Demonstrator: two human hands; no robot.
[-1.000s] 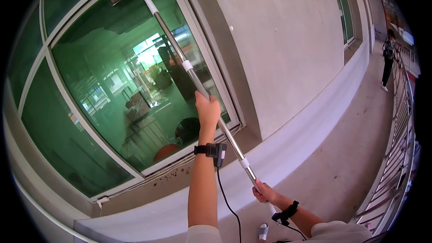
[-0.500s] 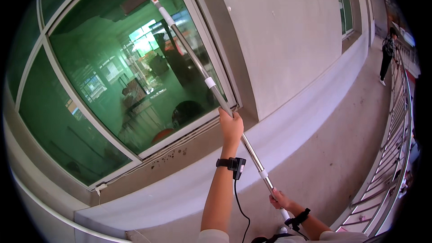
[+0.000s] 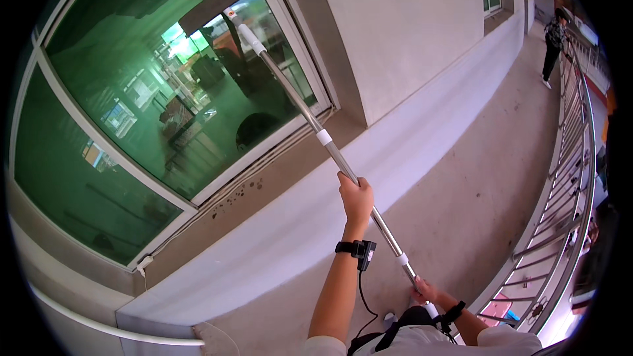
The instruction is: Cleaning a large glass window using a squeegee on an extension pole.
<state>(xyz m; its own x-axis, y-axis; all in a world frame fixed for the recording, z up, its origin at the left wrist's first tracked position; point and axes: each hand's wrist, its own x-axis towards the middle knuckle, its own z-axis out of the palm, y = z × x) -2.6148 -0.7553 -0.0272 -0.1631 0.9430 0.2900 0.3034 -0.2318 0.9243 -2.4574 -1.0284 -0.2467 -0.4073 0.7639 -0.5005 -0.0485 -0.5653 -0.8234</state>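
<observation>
Both my hands are closed around the metal pole of a long-handled window mop [image 3: 295,95]. My left hand [image 3: 357,198] grips it partway along, below a white collar. Nearer my body, my right hand [image 3: 425,290] holds the lower part of the pole, close to its white end. At the far end, the wide grey-brown mop head [image 3: 221,4] lies against the green-tinted window pane [image 3: 125,66], in its upper right part, tilted up toward the right. The glass behind it shows reflections and a dim interior.
A white frame [image 3: 119,142] divides the window above a stained sill [image 3: 241,199]. The plastered wall [image 3: 409,26] continues right to another window. A metal railing [image 3: 570,217] bounds the walkway [image 3: 461,198] on the right. Farther along, a person [image 3: 552,46] stands by the railing. A white cable plug [image 3: 144,264] sits at the sill's corner.
The mop head has slid down the glass, away from the pane's top. Both hands have drawn back toward my body with the pole. The view has shifted slightly.
</observation>
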